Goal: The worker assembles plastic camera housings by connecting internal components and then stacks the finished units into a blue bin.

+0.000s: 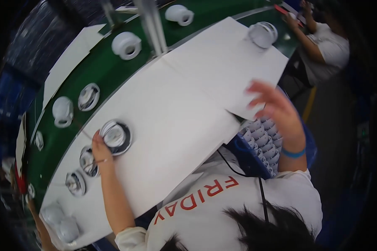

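In the head view, the left hand (99, 147) lies on the white table (171, 121) near its edge that borders the green conveyor belt (100, 67), its fingertips (97, 136) touching the rim of a round, dark-ringed lamp part with a shiny centre (115, 135); the fingers look loosely curled against that rim, but whether they pinch it cannot be told. Just beside the hand, along the same edge, lie two similar shiny round parts (88, 161) (76, 183), and two white dome-shaped housings (60, 221) sit at the table's near end. The right hand (276, 109) hovers, blurred, with fingers spread and holding nothing, above the opposite edge of the table, over a blue bin of small white parts (262, 142) that stands just past that edge. A blue wristband (293, 153) circles that wrist. On the belt lie more white housings (127, 45) (63, 111) (179, 14) and an open shiny part (88, 96). Another white housing (263, 34) rests at the table's far corner. Beyond that corner sits another person in a white shirt (326, 46).
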A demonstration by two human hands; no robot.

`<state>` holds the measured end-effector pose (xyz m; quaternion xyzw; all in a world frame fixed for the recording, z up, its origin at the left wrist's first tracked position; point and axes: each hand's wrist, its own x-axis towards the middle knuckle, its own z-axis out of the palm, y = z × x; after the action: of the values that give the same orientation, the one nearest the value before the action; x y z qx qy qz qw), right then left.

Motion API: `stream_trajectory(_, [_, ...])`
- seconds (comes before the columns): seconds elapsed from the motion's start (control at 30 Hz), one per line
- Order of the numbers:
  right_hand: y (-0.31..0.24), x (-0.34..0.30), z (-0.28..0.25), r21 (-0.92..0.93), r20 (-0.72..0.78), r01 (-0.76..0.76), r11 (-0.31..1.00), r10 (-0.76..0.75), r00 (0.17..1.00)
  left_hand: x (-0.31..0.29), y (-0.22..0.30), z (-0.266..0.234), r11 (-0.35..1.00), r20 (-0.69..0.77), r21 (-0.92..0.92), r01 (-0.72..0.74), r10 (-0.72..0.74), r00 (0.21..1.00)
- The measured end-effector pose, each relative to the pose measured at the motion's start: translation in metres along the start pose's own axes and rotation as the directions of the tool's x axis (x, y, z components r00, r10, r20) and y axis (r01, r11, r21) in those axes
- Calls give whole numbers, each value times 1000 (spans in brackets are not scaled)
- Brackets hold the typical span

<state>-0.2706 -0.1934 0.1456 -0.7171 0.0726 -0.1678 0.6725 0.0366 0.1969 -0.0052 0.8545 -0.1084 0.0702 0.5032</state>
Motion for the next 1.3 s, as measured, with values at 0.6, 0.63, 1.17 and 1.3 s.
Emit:
stream_trajectory(0.6, [167, 215, -309, -913, -407, -369, 172, -329, 852, 174, 33, -17, 800, 93, -101, 591, -584, 807])
stream_trajectory(0.63, [170, 206, -301, -936, -343, -287, 204, -340, 876, 188, 33, -5, 821, 115, -16, 571, -566, 816])
stream_trajectory(1.17, [175, 143, -174, -519, -51, 182, 835, -244, 969, 224, 23, 68, 997, 155, 41, 70, -76, 985])
stream_trajectory(1.3, [153, 127, -170, -518, -198, 10, 855, -132, 971, 222, 67, 18, 339, 411, 763, -551, 403, 818])
